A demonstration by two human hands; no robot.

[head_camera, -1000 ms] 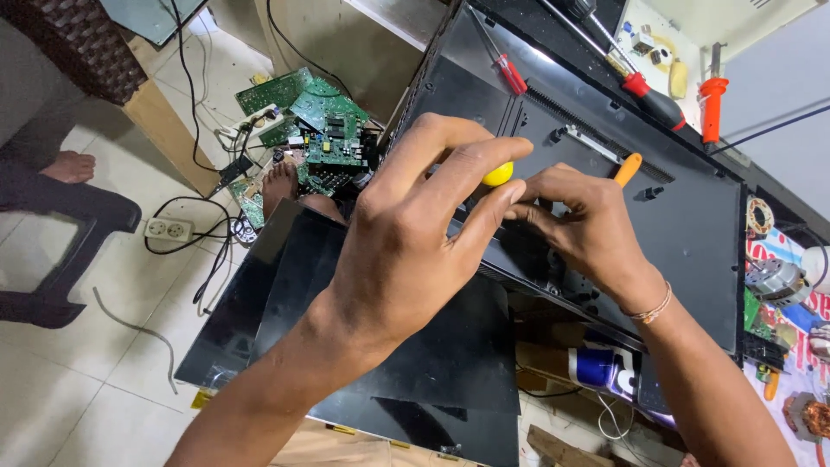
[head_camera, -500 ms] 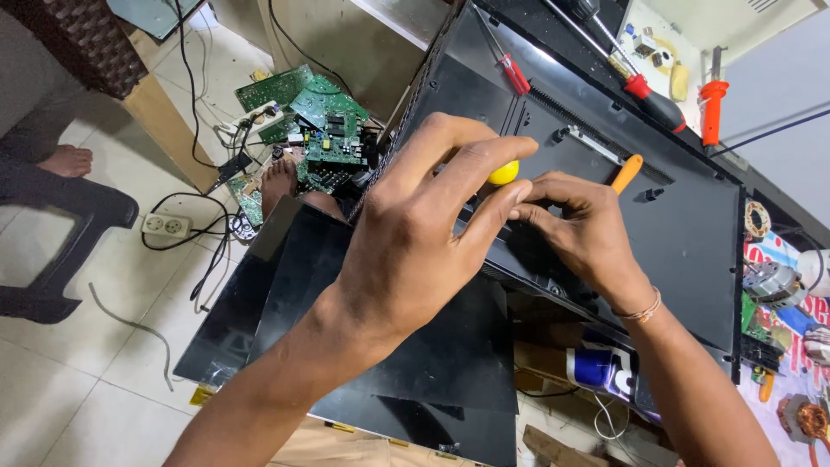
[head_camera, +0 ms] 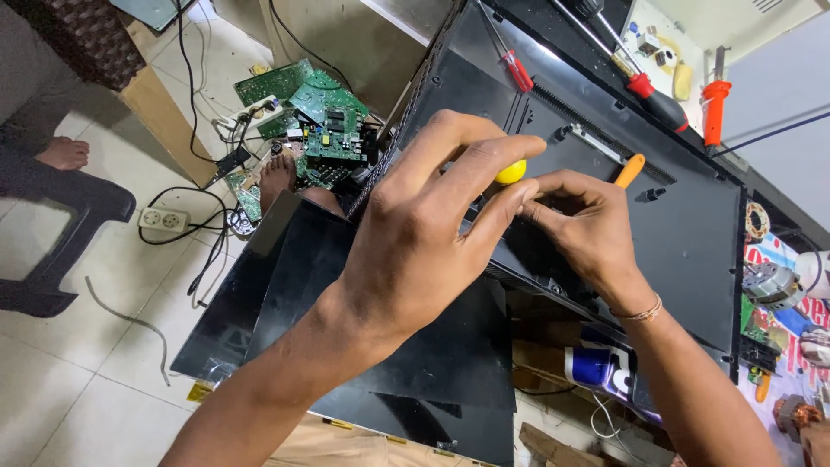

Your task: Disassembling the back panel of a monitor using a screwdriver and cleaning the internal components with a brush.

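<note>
Both arms are bare, no sleeves at all, and the right wrist has 1 thin bangle (head_camera: pixel 644 310) at about 3 o'clock.

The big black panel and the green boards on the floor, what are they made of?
The black panel looks like moulded plastic: smooth, semi-glossy, with raised ribs and screw holes, though painted metal can't be ruled out. The green boards look like circuit boards, probably stiff fibreglass with a shiny green coating, studded with small parts.
</note>
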